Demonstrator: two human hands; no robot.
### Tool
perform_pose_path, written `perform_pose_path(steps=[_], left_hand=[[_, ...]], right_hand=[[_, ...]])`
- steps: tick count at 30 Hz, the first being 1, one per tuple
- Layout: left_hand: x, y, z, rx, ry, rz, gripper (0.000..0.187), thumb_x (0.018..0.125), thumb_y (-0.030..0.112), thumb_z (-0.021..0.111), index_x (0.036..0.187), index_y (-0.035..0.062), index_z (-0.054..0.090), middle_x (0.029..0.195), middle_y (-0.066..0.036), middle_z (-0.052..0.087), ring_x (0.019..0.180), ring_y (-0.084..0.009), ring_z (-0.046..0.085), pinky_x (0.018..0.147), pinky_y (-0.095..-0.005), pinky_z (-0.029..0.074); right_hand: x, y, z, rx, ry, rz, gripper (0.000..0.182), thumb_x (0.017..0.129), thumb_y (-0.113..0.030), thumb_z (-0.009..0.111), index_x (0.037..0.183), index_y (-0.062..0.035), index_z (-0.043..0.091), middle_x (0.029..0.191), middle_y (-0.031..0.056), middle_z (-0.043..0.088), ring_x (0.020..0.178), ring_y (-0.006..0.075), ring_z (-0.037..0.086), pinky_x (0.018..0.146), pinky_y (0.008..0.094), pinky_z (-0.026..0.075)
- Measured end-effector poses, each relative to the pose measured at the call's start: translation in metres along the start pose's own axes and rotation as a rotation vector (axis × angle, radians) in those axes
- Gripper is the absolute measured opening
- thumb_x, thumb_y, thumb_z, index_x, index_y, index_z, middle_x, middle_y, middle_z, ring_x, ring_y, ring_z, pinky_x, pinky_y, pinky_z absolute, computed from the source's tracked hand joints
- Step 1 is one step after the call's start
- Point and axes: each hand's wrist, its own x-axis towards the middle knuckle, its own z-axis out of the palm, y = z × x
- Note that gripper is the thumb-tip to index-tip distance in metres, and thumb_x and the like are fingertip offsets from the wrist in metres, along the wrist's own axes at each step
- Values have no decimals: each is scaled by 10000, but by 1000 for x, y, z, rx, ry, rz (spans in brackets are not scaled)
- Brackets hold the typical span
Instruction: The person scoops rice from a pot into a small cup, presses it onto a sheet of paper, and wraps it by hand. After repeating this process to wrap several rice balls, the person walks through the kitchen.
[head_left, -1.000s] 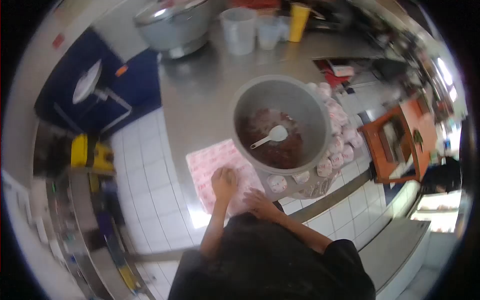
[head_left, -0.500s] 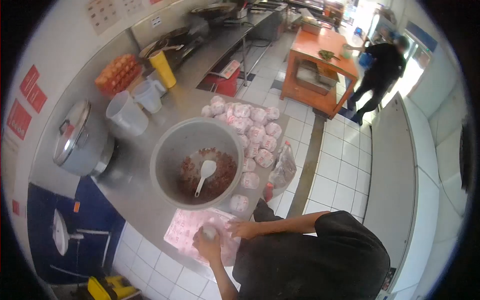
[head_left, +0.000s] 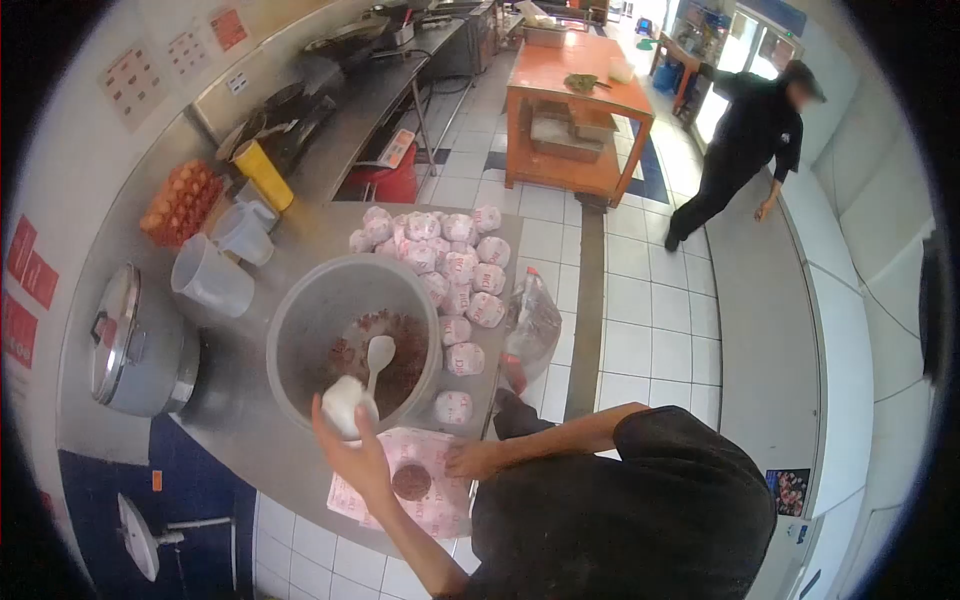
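Observation:
My left hand [head_left: 355,462] is closed around a small white cup [head_left: 346,408], raised over the near rim of a large grey tub [head_left: 290,340]. Brown-red crumbly food [head_left: 402,345] lies in the tub, with a white rice paddle [head_left: 378,362] resting on it. A round flat brown portion of food [head_left: 411,482] sits on a stack of pink-and-white printed wrapping paper [head_left: 350,500] at the table's edge. At the right side of that paper, my right hand [head_left: 474,460] rests with its fingers on the sheet; whether they pinch it cannot be made out.
Several wrapped round parcels [head_left: 460,267] stand right of the tub, beside a clear plastic bag [head_left: 533,322]. Plastic jugs [head_left: 212,278], an egg tray [head_left: 180,205] and a lidded pot [head_left: 140,350] are at left. A person in dark clothes [head_left: 745,145] walks near an orange table [head_left: 580,75].
My left hand has lifted the cup off the paper toward the tub, and the round brown portion now shows. The person in the background has moved nearer. The view has shifted.

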Motion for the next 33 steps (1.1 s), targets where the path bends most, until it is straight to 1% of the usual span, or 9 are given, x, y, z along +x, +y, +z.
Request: perform_pose_path(steps=[4, 9, 13, 17, 22, 26, 29, 31, 33], left_hand=[[-1, 0, 19, -3, 178, 223, 430, 962, 201, 644, 1313, -31, 557, 1279, -204, 612, 1132, -292, 590, 1004, -398, 437], [-142, -122, 29, -107, -11, -170, 200, 899, 173, 685, 991, -3, 661, 942, -90, 658, 831, -210, 630, 746, -328, 518], [-205, -117, 5, 524, -291, -104, 336, 803, 295, 741, 1026, 54, 670, 1020, -151, 664, 1011, -361, 596, 894, -473, 432], [-228, -137, 4, 471, -171, -322, 275, 802, 234, 715, 1027, 79, 685, 1001, -114, 663, 1002, -331, 591, 859, -465, 428], [-235, -148, -12, 483, -234, -215, 153, 820, 165, 691, 949, 87, 718, 948, -55, 677, 974, -281, 599, 843, -444, 428], [-238, -158, -19, 485, -274, -216, 157, 800, 161, 681, 942, 106, 720, 969, -58, 670, 972, -282, 604, 829, -444, 435], [-223, -131, -11, 539, -262, -204, 163, 808, 165, 702, 967, 134, 722, 989, -31, 666, 977, -267, 602, 849, -437, 439], [-219, -135, -5, 507, -269, -209, 164, 811, 171, 706, 972, 140, 716, 1014, -24, 665, 994, -257, 604, 858, -434, 448], [-222, -136, -7, 543, -255, -195, 152, 803, 166, 713, 953, 144, 708, 1018, -24, 666, 1004, -248, 606, 859, -431, 455]], right_hand=[[4, 4, 5, -75, 222, -5, 313, 860, -224, 586, 1121, -51, 606, 1139, 141, 620, 1195, 332, 542, 1056, 500, 386], [17, -5, -28, 72, 136, 97, 234, 897, -248, 575, 1048, -83, 643, 890, 139, 683, 898, 335, 667, 859, 483, 495], [23, 4, -7, 60, 340, 132, 207, 916, -242, 563, 1022, -91, 657, 859, 137, 691, 874, 336, 678, 753, 488, 523], [22, -6, -22, 278, 272, 258, 183, 906, -173, 574, 1046, -86, 652, 908, 143, 695, 872, 376, 673, 734, 480, 526], [-3, -2, -19, 219, 774, 276, 235, 975, -190, 554, 1117, -11, 606, 915, 156, 665, 790, 383, 680, 680, 446, 559], [-17, 34, 19, 1498, 303, 1058, 620, 972, -499, 582, 1210, 73, 563, 972, 131, 643, 814, 301, 680, 529, 356, 582], [17, 21, 10, 1414, 423, 893, 672, 923, -524, 635, 1177, 98, 601, 875, 125, 654, 722, 304, 669, 551, 350, 554], [26, 44, 25, 757, 310, 842, 622, 884, -483, 694, 1074, 108, 653, 818, 140, 664, 710, 268, 653, 594, 370, 520], [33, 30, -10, 436, -165, 573, 578, 840, -452, 739, 996, 101, 675, 822, 163, 682, 759, 238, 654, 653, 385, 498]])
